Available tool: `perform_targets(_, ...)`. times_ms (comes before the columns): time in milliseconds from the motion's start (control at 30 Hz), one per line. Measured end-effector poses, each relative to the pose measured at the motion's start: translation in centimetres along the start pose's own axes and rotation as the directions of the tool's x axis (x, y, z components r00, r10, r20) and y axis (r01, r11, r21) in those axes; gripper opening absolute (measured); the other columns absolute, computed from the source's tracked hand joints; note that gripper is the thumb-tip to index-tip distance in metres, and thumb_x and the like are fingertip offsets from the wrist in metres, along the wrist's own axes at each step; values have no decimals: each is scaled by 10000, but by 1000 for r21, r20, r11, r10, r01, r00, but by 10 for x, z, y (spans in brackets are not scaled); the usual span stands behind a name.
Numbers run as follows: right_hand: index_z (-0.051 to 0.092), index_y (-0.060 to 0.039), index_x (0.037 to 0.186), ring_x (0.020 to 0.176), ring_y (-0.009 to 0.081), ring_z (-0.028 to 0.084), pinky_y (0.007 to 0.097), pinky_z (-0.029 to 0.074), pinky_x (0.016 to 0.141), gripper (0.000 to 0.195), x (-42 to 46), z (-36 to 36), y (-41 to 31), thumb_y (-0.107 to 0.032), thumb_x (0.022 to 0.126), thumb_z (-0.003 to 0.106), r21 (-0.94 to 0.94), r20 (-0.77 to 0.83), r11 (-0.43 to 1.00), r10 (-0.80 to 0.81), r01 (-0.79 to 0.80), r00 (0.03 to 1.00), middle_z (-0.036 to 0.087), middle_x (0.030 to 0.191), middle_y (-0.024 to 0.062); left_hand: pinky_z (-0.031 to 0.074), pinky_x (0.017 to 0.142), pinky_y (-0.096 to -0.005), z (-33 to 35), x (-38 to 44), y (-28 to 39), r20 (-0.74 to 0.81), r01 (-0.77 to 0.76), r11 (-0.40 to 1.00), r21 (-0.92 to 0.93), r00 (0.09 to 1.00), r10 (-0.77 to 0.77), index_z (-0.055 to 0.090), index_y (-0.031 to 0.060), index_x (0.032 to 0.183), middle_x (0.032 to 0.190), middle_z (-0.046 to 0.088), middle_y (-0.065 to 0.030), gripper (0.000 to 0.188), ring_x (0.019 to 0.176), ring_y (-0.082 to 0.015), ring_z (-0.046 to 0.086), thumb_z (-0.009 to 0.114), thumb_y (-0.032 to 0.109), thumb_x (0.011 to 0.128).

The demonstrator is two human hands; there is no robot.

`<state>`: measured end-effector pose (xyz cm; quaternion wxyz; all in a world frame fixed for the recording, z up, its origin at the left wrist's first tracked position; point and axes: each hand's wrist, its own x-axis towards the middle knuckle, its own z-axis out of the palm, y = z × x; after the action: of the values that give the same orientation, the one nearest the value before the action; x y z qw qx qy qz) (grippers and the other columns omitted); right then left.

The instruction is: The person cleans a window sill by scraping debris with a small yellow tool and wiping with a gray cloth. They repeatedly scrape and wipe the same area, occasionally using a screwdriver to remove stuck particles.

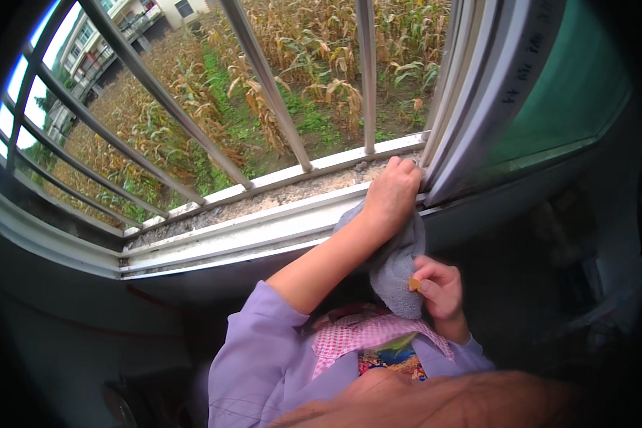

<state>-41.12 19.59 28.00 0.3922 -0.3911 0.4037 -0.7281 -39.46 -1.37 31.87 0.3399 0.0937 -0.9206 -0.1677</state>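
Observation:
My left hand is at the right end of the white window sill track, its fingers curled against the base of the sash frame. It grips a grey cloth, which hangs down below the wrist over the inner edge; the fingertips are hidden. Lower and to the right, my right hand pinches a small orange-yellow piece between thumb and finger, beside the cloth's lower end. What the piece is, I cannot tell.
Metal bars stand outside the window, with rough, gritty mortar between them and the track. The sliding sash frame rises at the right, bearing writing, with a green pane beyond. Dry corn plants grow outside.

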Motion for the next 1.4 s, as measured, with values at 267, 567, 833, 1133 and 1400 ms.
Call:
perform_targets(267,636,69,916,770,68,482,196,365,673,113,11,3,-4,-40,898,612,38,142,996,69,-75,987,548,970,73,514,744,-389,-85,-56,-31,23,184,961,207,981,-193,694,54,841,818,619,-94,98,825,-301,612,682,-2,761)
perform_targets(567,636,63,917,756,62,472,192,360,660,138,11,10,-5,-74,924,619,22,148,996,81,-85,986,534,949,58,514,748,-425,-30,-3,-23,72,101,993,58,992,-105,669,37,760,782,623,-131,50,824,-332,625,663,69,798)
perform_targets(833,635,61,910,815,99,508,222,396,714,132,2,-1,0,-70,905,629,53,105,999,5,-11,994,555,993,82,533,781,-411,-2,25,-2,163,51,998,47,985,-58,659,68,748,866,615,-88,82,916,-294,608,588,28,759)
perform_targets(1133,634,65,908,780,78,488,204,379,689,125,-9,-15,-4,-59,894,631,-15,71,999,52,-51,996,553,983,75,531,681,-398,-32,-13,-12,-115,37,998,-47,992,-42,675,75,811,785,578,-94,135,770,-304,618,594,-22,764)
perform_targets(1400,655,47,802,757,142,538,244,391,681,201,-5,-17,-9,-153,819,657,-68,-59,992,101,-105,993,578,868,92,507,763,-426,-12,-4,13,247,15,985,174,967,-58,647,49,915,896,599,-115,145,882,-306,607,633,154,816)
